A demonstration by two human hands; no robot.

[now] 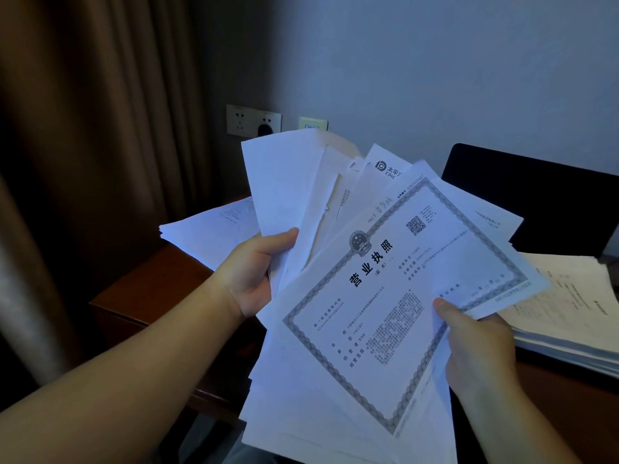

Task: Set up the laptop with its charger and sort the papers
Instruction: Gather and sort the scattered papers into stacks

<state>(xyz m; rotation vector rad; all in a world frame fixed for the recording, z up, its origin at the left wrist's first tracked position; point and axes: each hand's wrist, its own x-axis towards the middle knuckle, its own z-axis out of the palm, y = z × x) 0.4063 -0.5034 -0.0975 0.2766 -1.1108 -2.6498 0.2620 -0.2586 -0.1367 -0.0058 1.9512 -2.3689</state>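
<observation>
From the head camera, both hands hold a fanned sheaf of papers (335, 262) raised above the wooden counter (147, 289). The left hand (254, 272) grips the sheaf at its left edge, thumb lying across the front of the rear sheets and fingers hidden behind them. The right hand (475, 346) pinches the lower right edge of the front sheet (395, 296), a bordered certificate with a round emblem, large printed characters and a QR code, its thumb pressed on the printed face. That sheet lies tilted over the rest of the fan. Behind the sheaf to the left, a flat pile of papers (207, 232) rests on the counter; to the right of the sheaf a thicker stack of printed sheets (566, 316) rests on it too. Beyond the sheaf on the right stands the dark laptop (532, 202), lid raised, screen black. On the wall above the sheaf's left corner sits a double socket (253, 120) with a dark plug (265, 129) in its right half, and a brown curtain (83, 128) hangs left of that.
</observation>
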